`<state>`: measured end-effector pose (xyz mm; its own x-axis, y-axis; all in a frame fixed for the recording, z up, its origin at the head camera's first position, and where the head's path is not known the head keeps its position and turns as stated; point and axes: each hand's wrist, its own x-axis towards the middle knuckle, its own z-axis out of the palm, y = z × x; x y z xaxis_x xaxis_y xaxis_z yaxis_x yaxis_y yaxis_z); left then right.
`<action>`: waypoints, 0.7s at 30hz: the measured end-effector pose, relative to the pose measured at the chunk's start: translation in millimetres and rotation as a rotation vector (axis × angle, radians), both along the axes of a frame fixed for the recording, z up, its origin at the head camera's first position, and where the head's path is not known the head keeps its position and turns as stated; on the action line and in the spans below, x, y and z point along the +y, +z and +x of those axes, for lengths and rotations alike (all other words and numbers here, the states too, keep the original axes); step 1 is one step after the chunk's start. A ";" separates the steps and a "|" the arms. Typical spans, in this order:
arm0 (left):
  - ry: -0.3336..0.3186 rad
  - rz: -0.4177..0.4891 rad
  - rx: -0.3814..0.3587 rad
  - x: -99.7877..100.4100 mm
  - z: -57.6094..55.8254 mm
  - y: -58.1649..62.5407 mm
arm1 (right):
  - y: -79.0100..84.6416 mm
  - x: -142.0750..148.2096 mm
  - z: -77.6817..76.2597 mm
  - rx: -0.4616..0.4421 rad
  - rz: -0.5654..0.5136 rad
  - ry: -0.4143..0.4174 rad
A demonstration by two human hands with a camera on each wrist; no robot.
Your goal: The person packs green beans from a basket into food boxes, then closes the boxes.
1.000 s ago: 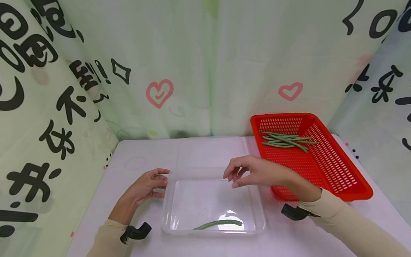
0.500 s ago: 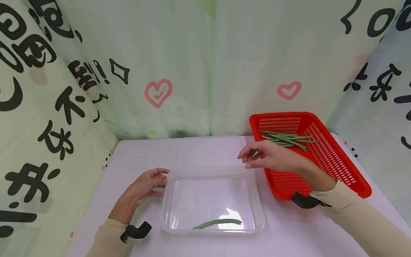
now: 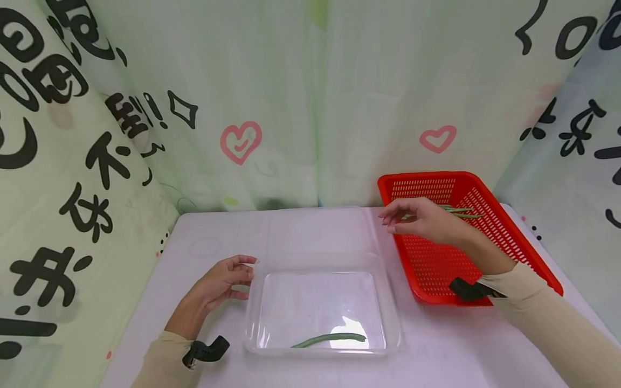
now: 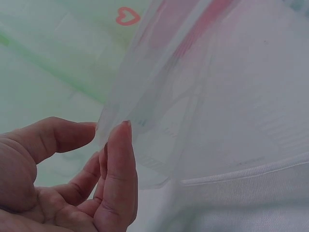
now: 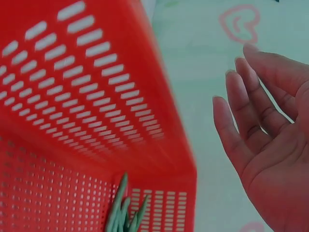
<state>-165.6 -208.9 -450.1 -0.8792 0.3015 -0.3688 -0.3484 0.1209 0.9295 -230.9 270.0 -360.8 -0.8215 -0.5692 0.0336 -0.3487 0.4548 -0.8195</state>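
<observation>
In the head view, a clear plastic container (image 3: 315,302) sits at the front middle, with one green bean (image 3: 332,338) lying near its front side. My left hand (image 3: 225,283) is at the container's left side, its fingertips right at the edge. The left wrist view shows the thumb and fingers (image 4: 120,169) apart, close to the clear wall. My right hand (image 3: 427,220), with nothing between its loosely bent fingers, is over the left side of the red perforated basket (image 3: 499,258). It partly hides the green beans (image 3: 461,211) in the basket; several show in the right wrist view.
A table with a pale cover (image 3: 223,231) bears the container and the basket. Printed curtains (image 3: 310,97) hang behind and at both sides, close to the basket's back edge. The basket's high rim (image 5: 174,106) stands beside my right hand.
My right hand has moved from above the container, to the right and back, over the red basket. The left hand, the container and the single bean have stayed in place.
</observation>
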 end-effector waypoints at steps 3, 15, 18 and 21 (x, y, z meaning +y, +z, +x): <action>0.000 -0.001 0.000 -0.2 0.4 0.2 | -2.8 8.1 -6.2 0.000 -0.012 -0.003; -0.003 0.002 0.009 -0.6 0.9 -0.6 | -14.0 40.2 -29.6 0.010 -0.010 -0.054; -0.001 0.001 0.008 -0.9 0.9 -0.8 | -18.2 46.1 -35.0 0.010 0.015 -0.101; -0.002 0.003 0.007 -0.7 0.9 -0.9 | -22.9 52.3 -39.4 0.021 0.034 -0.150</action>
<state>-164.7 -209.6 -451.0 -0.8813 0.3042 -0.3617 -0.3417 0.1186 0.9323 -270.3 322.3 -383.7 -0.8969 -0.4409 0.0349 -0.2918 0.5305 -0.7959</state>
